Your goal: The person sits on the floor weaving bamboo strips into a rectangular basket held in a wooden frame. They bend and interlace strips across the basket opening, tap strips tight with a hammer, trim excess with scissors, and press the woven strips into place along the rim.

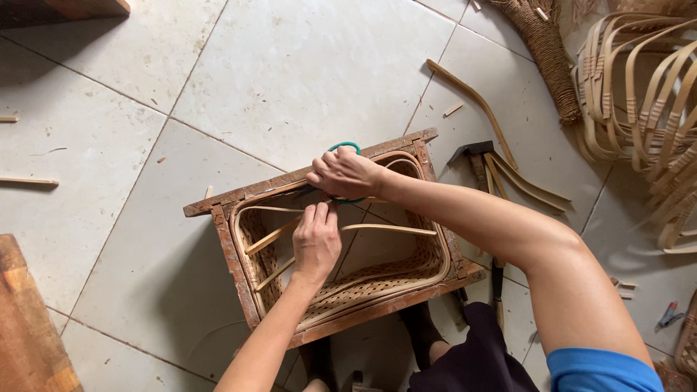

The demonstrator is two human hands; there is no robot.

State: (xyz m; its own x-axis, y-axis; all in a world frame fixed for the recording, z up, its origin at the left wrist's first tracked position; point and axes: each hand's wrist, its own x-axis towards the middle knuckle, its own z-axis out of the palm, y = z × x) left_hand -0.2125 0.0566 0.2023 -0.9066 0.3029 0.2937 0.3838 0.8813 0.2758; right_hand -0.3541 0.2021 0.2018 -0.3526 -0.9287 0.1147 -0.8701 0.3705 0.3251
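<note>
A rough wooden frame (231,255) lies on the tiled floor and holds a woven cane basket (377,279) inside it. Thin bamboo strips (388,229) cross the basket's open middle. My right hand (345,173) is closed around green-handled scissors (344,147) at the frame's far rim. Just below it, my left hand (316,243) pinches a bamboo strip (272,236) where the scissors meet it. The scissors' blades are hidden under my hands.
A hammer (475,158) and bent bamboo strips (508,170) lie right of the frame. Unfinished cane baskets (646,94) and a coiled rope bundle (544,43) sit at top right. A wooden plank (25,327) lies at lower left. Small offcuts are scattered on the tiles.
</note>
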